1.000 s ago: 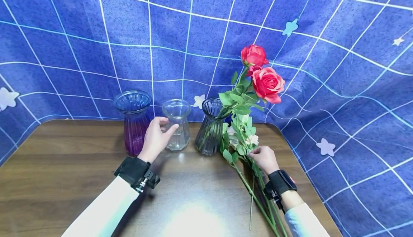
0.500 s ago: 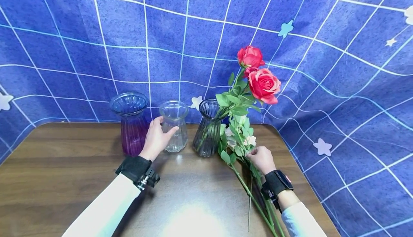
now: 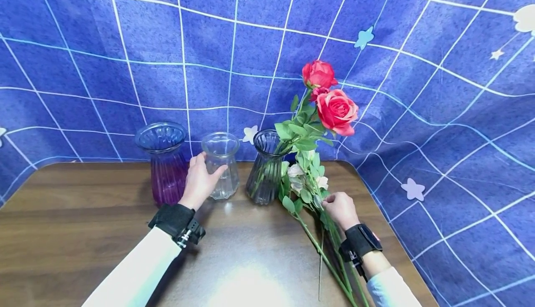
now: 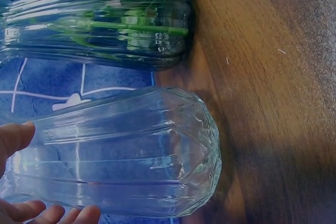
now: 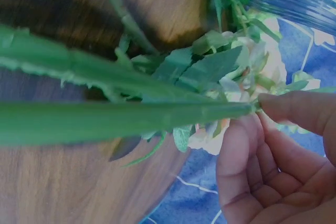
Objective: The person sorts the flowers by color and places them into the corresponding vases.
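Note:
My left hand (image 3: 198, 184) curves round the left side of a clear glass vase (image 3: 227, 184), which stands upright on the table. In the left wrist view, its thumb and fingertips lie on opposite sides of the vase's narrower part. My right hand (image 3: 342, 210) pinches a green flower stem (image 5: 131, 120) between thumb and index finger. Past the fingertips are leaves and white flowers (image 3: 322, 182), lying on the table among several long stems. A smoky grey glass vase (image 3: 262, 181) between the hands holds red roses (image 3: 336, 111) that lean right.
A blue-and-purple glass vase (image 3: 168, 177) stands left of the clear one, close to my left hand. The wooden table (image 3: 83, 232) ends at a blue cloth backdrop (image 3: 125, 42) with a white grid and stars. Loose stems (image 3: 330, 265) reach the front edge.
The head view has swung slightly, so the scene sits further left in it. Both hands keep almost the same places, the left at the clear vase, the right at the stem.

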Demonstrator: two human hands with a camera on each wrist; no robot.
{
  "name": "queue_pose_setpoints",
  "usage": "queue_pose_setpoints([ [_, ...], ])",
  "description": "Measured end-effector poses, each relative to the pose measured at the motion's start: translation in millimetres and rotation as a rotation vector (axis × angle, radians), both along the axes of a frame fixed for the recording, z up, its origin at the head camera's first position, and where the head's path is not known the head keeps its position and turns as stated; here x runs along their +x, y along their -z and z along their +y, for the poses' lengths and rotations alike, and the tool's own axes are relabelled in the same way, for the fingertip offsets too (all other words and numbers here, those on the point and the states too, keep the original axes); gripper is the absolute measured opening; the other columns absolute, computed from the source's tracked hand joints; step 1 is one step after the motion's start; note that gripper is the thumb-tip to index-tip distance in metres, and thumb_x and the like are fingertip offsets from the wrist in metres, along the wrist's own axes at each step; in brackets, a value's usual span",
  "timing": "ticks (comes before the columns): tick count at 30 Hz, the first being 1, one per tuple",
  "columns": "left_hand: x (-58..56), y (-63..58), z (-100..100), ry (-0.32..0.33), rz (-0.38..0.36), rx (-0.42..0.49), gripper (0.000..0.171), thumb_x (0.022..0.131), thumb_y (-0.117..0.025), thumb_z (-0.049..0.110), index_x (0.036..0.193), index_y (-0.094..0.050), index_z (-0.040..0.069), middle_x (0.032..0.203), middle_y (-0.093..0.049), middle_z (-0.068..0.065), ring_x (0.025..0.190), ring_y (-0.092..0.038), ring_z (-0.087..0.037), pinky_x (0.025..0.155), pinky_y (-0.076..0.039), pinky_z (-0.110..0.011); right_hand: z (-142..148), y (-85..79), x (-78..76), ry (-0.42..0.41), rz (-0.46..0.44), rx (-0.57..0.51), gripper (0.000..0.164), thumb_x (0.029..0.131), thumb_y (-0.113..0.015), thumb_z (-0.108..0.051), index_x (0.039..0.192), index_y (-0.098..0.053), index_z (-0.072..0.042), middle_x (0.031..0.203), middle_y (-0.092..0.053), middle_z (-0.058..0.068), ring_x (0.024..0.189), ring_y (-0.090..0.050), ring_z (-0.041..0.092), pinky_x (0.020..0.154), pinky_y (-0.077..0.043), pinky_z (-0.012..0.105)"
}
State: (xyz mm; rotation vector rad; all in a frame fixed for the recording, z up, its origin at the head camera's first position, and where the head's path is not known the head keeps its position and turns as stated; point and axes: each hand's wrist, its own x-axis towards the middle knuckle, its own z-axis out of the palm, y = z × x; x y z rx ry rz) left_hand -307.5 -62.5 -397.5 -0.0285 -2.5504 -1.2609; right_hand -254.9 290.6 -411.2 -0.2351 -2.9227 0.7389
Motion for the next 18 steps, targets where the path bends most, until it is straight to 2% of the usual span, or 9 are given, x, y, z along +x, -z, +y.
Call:
queue_pose_setpoints([
  [4,0.1,0.9,-0.2,0.011,-0.018,-0.013,0.076,0.086,-0.066,0.033,0.136,-0.033,-0.013,0.133,-0.039,-0.032,0.121,-0.043,-0.045,0.104,-0.035,-0.053,1.6,1.5,1.8,-0.020,-0.007,0.021,0.013,0.079,-0.064,-0.014,0.078,-0.073,-0.005,0.083,-0.071,0.013,0.078,-0.064,0.027,0.068,-0.048,0.038],
  [7,-0.1,0.1,-0.3,0.014,-0.020,-0.019,0.074,0.086,-0.066,0.033,0.135,-0.034,-0.013,0.132,-0.039,-0.032,0.121,-0.043,-0.045,0.104,-0.036,-0.053,3.2,-0.5,3.9,-0.018,0.024,0.016,0.014,0.080,-0.063,-0.013,0.081,-0.074,-0.004,0.086,-0.071,0.014,0.082,-0.065,0.030,0.072,-0.049,0.041],
  [12,0.1,-2.3,-0.6,0.008,-0.023,-0.020,0.074,0.087,-0.065,0.034,0.135,-0.035,-0.012,0.133,-0.039,-0.032,0.121,-0.044,-0.045,0.103,-0.036,-0.052,7.6,-9.4,10.5,-0.017,0.088,-0.011,0.017,0.082,-0.064,-0.014,0.086,-0.074,0.000,0.088,-0.072,0.016,0.085,-0.065,0.033,0.075,-0.048,0.043],
  [18,0.5,-2.2,-2.4,0.009,-0.032,-0.017,0.074,0.086,-0.066,0.033,0.135,-0.034,-0.013,0.132,-0.039,-0.032,0.120,-0.044,-0.045,0.103,-0.036,-0.052,15.8,-22.1,20.4,0.011,0.131,-0.059,0.020,0.084,-0.063,-0.015,0.089,-0.073,0.001,0.087,-0.072,0.015,0.081,-0.065,0.030,0.070,-0.049,0.038],
])
